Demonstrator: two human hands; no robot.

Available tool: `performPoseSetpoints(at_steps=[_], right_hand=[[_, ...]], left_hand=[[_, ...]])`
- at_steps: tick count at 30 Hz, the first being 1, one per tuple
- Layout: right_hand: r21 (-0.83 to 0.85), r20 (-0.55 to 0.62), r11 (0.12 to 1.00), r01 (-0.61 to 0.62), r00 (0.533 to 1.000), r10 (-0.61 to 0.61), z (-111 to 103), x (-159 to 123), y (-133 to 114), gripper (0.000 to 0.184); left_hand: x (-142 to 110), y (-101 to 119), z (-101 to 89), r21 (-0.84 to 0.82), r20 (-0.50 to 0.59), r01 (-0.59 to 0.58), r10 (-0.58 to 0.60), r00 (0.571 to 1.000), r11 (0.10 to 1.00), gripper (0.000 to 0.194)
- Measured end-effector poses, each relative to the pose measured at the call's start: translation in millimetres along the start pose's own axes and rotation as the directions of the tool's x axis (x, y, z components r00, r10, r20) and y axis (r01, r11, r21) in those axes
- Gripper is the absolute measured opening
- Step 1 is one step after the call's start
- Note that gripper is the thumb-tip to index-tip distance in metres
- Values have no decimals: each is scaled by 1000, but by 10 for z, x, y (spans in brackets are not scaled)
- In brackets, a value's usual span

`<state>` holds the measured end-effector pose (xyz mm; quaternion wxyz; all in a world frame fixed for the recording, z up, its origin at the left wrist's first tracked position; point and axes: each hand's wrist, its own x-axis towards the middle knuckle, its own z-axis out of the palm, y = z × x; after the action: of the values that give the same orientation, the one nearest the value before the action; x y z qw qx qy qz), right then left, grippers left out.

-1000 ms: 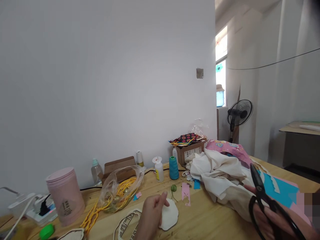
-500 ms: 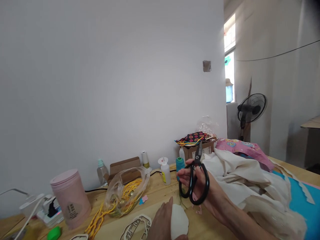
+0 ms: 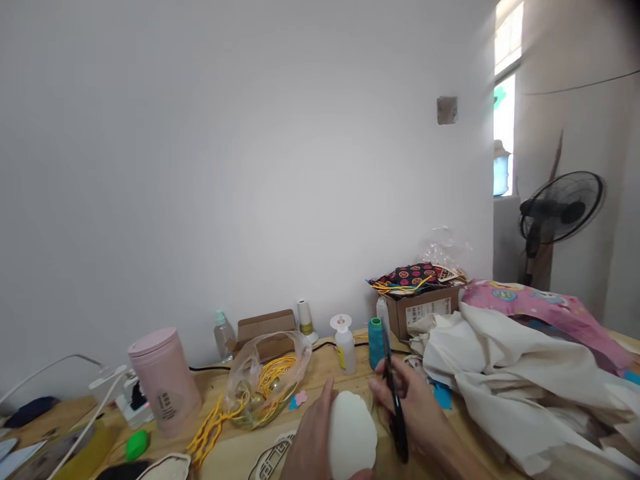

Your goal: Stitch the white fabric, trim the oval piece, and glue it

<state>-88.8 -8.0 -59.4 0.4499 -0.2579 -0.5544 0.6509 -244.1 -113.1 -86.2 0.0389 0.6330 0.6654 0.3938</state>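
Observation:
My left hand (image 3: 311,437) is closed on a white oval piece with a scalloped edge (image 3: 352,435), low in the middle of the view. The thumb lies along its near edge. To the right, my right hand (image 3: 419,410) grips black-handled scissors (image 3: 397,413), seen edge-on with the blades pointing up. The scissors are beside the white piece, apart from it. Just behind them stands a teal thread spool (image 3: 375,343). An openwork wooden frame (image 3: 274,457) lies left of my left hand, partly hidden by it.
Cream cloth (image 3: 515,373) is heaped at the right, by a cardboard box (image 3: 425,310). Along the wall stand a white squeeze bottle (image 3: 345,350) and a pink canister (image 3: 165,383). A clear plastic bag (image 3: 295,353) with yellow cord lies between them. A power strip (image 3: 135,403) sits at the left.
My right hand has lowered the scissors and turned them from face-on to edge-on. The white piece stays in my left hand. The view has swung left, so the surroundings appear further right.

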Motion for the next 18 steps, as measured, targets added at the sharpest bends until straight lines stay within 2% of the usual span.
performPoseSetpoints(at_steps=[2, 5, 6, 8, 9, 10, 11, 12, 13, 15, 16, 18], right_hand=[[-76, 76, 996, -37, 996, 42, 31, -17, 45, 38], [-45, 121, 997, -61, 991, 66, 48, -32, 68, 40], [-1, 121, 998, -65, 990, 65, 45, -30, 63, 41], [101, 101, 994, -50, 994, 40, 32, -16, 43, 45], [146, 78, 989, -27, 997, 15, 25, -7, 32, 46], [185, 48, 983, 0, 999, -9, 20, 1, 22, 46], [213, 19, 977, 23, 999, -28, 17, 8, 16, 46], [228, -6, 973, 44, 999, -43, 16, 14, 13, 46], [228, -19, 972, 59, 998, -56, 17, 19, 14, 46], [190, -4, 979, 75, 997, -75, 18, 30, 26, 44], [148, 15, 986, 83, 996, -86, 14, 38, 36, 42], [29, 41, 992, 125, 991, -126, -8, 58, 63, 37]], left_hand=[[6, 10, -20, -1, 7, -95, 95, 995, 995, 88], [85, 92, -84, -65, 15, -214, 216, 976, 975, 82], [127, 140, -105, -116, -34, -212, 210, 977, 970, 81], [220, 257, -120, -320, -172, -128, 75, 982, 939, 83], [264, 319, -105, -479, -204, -57, -48, 978, 876, 85], [304, 378, -74, -654, -176, 12, -168, 970, 757, 85], [334, 433, -25, -800, -113, 70, -264, 958, 596, 82], [353, 480, 36, -890, 15, 149, -298, 954, 432, 74], [361, 518, 103, -931, 106, 208, -324, 940, 299, 65], [351, 565, 223, -959, 195, 262, -418, 887, 111, 49], [338, 577, 261, -965, 207, 257, -475, 855, 44, 46], [310, 579, 276, -974, 196, 225, -575, 794, -21, 47]])
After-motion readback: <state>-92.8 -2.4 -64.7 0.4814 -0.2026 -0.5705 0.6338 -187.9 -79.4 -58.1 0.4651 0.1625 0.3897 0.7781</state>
